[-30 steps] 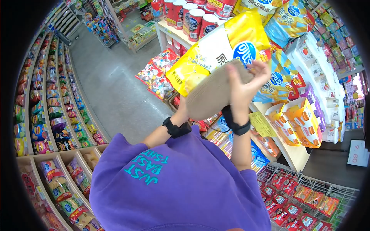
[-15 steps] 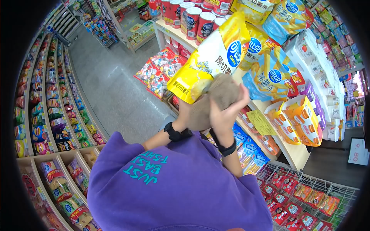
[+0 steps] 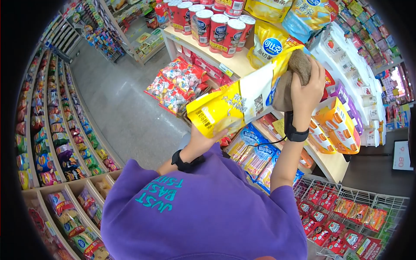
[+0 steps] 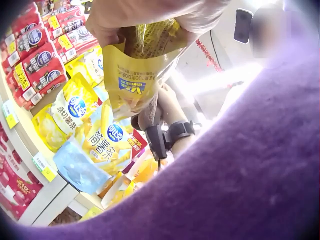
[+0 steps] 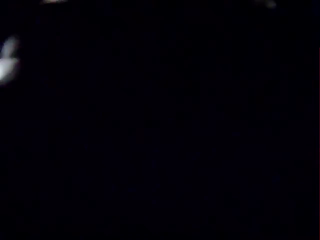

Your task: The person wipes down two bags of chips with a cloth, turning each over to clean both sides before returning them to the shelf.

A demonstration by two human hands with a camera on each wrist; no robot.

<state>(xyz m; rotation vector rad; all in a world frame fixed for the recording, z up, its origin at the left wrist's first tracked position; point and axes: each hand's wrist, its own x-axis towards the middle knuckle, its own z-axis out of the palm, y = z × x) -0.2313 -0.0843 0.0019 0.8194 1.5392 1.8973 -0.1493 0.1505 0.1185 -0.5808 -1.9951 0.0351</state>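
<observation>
A yellow and white chip bag (image 3: 236, 102) slants up to the right in the head view, its lower end gripped by my left hand (image 3: 203, 141). My right hand (image 3: 308, 89) holds a bunched brown cloth (image 3: 284, 92) against the bag's upper end. In the left wrist view, my left hand (image 4: 150, 15) pinches the end of the bag (image 4: 125, 82), and the right hand with its black wrist strap is behind it. The right wrist view is almost wholly dark.
Red cans (image 3: 221, 32) and another yellow chip bag (image 3: 268, 43) stand on the shelf beyond. Orange cartons (image 3: 340, 125) and white cup packs (image 3: 346, 65) are at the right. Candy bags (image 3: 177, 82) lie lower by the aisle, and a wire rack (image 3: 346, 190) is at the lower right.
The right hand and cloth have moved right and up, from the bag's lower end to its upper end. The bag has tilted closer to level, and the left hand has shifted slightly left and down.
</observation>
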